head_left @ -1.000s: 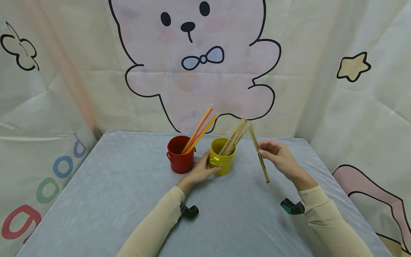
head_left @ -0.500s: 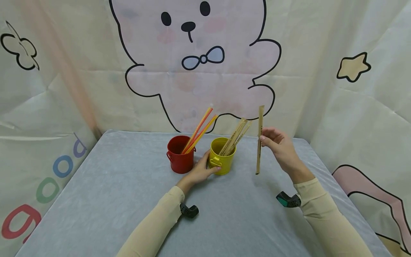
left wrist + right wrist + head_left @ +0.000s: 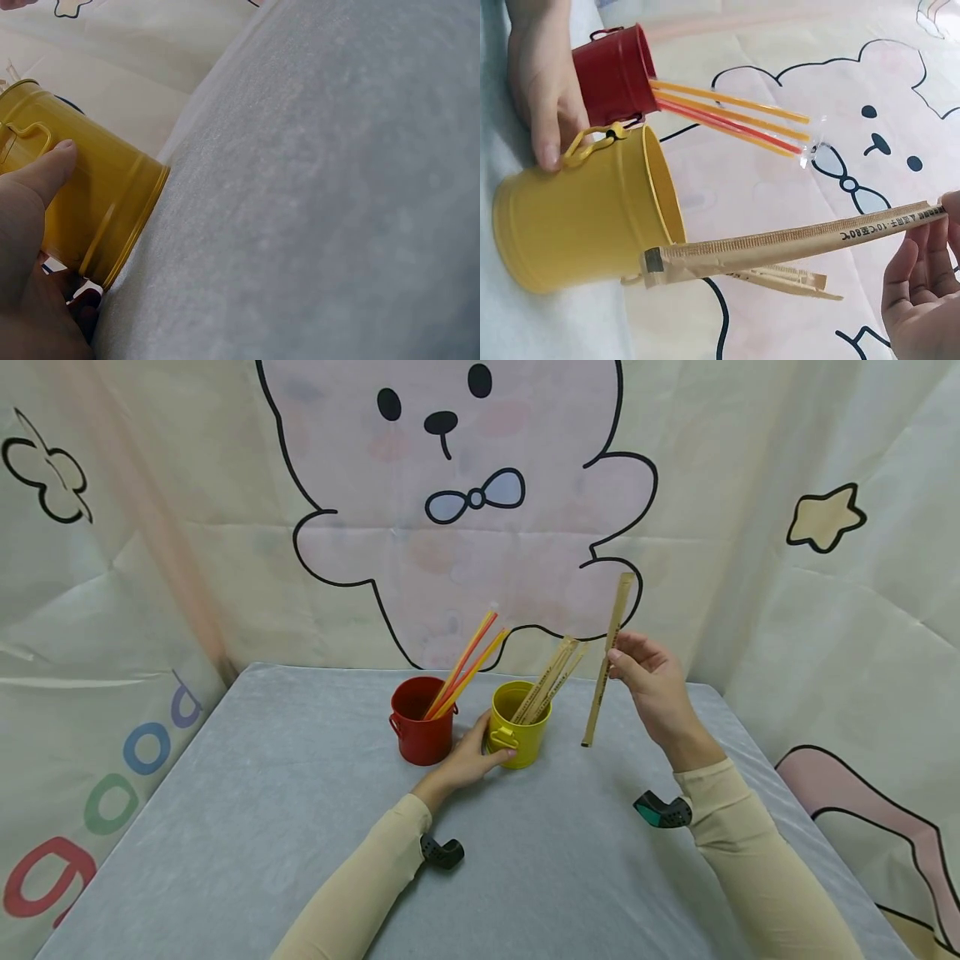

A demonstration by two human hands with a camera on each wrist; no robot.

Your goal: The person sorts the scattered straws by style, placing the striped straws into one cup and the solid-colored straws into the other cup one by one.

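My left hand (image 3: pixel 468 762) holds the small yellow bucket (image 3: pixel 531 747) from its left side. In the left wrist view the thumb lies along the bucket's wall by the handle, and the bucket's base meets the cloth. Several paper-wrapped straws (image 3: pixel 542 693) lean inside it. To the right, my right hand (image 3: pixel 658 697) pinches another wrapped straw (image 3: pixel 597 693) near its middle, raised and slightly tilted, its lower end pointing down left. Printed lettering shows on its wrapper (image 3: pixel 780 241) in the right wrist view, where its far end overlaps the bucket's rim.
Left of the yellow bucket stands a red bucket (image 3: pixel 420 739) with several orange and red straws (image 3: pixel 465 672) in a clear wrapper. A grey-blue cloth (image 3: pixel 300 777) covers the table. Behind hangs a pale curtain (image 3: pixel 712 577) with a printed bear.
My right hand has risen and moved slightly left with the wrapped straw. The straw has turned, so its top now leans right and its lower end left. My left hand and both buckets stay put.
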